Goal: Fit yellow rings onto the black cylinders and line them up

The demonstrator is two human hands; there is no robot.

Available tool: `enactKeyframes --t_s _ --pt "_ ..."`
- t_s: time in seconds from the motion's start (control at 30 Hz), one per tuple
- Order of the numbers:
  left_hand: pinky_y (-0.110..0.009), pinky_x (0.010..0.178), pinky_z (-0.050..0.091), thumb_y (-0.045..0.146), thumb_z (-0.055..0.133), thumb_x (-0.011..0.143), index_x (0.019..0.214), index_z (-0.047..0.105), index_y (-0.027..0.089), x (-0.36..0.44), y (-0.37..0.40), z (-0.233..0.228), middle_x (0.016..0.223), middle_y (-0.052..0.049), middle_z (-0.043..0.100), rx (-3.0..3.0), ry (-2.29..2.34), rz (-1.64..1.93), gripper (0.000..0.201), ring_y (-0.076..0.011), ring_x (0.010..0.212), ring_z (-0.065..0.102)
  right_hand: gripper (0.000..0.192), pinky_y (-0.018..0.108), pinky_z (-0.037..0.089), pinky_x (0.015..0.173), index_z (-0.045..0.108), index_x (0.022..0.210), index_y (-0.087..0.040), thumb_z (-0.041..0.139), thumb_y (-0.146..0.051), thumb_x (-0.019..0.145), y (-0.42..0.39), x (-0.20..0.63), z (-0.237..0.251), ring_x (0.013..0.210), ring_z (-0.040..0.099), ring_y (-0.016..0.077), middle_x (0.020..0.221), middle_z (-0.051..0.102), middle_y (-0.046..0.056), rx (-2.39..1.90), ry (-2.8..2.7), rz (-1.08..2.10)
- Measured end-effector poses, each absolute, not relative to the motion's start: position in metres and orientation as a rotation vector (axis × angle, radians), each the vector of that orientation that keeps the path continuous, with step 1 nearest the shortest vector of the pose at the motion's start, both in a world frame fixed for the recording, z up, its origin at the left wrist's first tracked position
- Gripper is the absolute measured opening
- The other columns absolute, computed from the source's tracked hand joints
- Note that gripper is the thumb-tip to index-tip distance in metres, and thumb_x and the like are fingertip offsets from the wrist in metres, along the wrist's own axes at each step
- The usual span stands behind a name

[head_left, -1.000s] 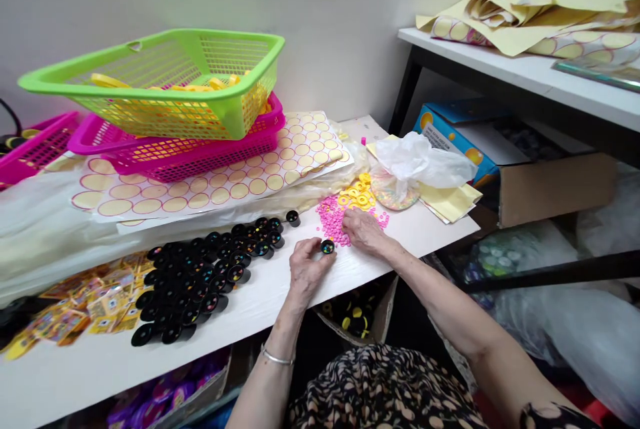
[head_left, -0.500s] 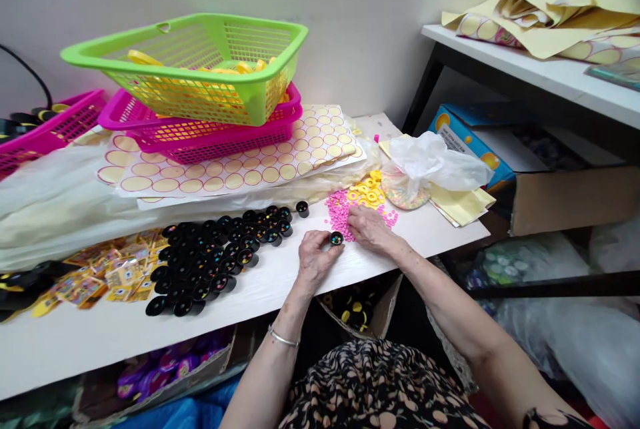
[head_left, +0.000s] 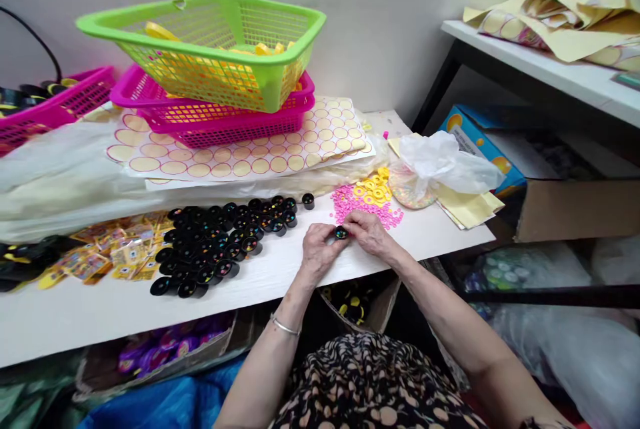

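Head view: the left hand (head_left: 319,247) holds a black cup (head_left: 341,232) between thumb and fingers, near pink beads (head_left: 343,199) on the table (head_left: 280,265); the right hand (head_left: 371,234) bunches its fingertips at the rim, their hold unclear.

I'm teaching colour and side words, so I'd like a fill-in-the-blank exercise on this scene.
1. The left hand and right hand meet at a small ____ cup.
2. The bracelet is on the ____ wrist.
3. The green basket sits on a ____ basket.
4. The rings beside the pink beads are ____.

Missing words: black; left; pink; yellow.
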State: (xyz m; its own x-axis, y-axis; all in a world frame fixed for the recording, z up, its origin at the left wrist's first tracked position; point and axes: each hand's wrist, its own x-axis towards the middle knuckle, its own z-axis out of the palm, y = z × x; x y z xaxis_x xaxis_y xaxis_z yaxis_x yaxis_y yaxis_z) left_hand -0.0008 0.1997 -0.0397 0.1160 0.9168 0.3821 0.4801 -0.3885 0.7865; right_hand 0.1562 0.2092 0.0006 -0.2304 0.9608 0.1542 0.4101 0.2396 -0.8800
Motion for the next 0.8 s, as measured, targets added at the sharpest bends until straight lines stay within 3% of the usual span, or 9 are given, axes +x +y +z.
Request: enactKeyframes --t_s 0.33,0.8 --pt "-0.029 0.069 0.044 0.033 0.073 0.064 0.081 0.068 0.021 -0.0006 0.1997 -0.0417 0.070 -0.001 0.062 1.922 1.333 1.206 0.022 -0.0157 0.073 0.053 0.011 0.023 0.035 0.059 0.058 0.059 -0.015 0.061 -0.025 0.062 0.2146 0.1481 0.0039 0.057 0.046 0.0097 0.058 0.055 -0.003 -1.229 -1.242 1.497" --pt "-0.029 0.070 0.044 0.039 0.071 0.065 0.078 0.067 0.021 -0.0013 0.1999 -0.0415 0.070 -0.001 0.061 1.936 1.342 1.180 0.023 -0.0158 0.074 0.053 0.012 0.023 0.034 0.056 0.060 0.062 -0.013 0.058 -0.024 0.065 0.2126 0.1500 0.0087 0.057 0.046 0.0101 0.058 0.054 -0.002 -1.323 -1.532 1.340"
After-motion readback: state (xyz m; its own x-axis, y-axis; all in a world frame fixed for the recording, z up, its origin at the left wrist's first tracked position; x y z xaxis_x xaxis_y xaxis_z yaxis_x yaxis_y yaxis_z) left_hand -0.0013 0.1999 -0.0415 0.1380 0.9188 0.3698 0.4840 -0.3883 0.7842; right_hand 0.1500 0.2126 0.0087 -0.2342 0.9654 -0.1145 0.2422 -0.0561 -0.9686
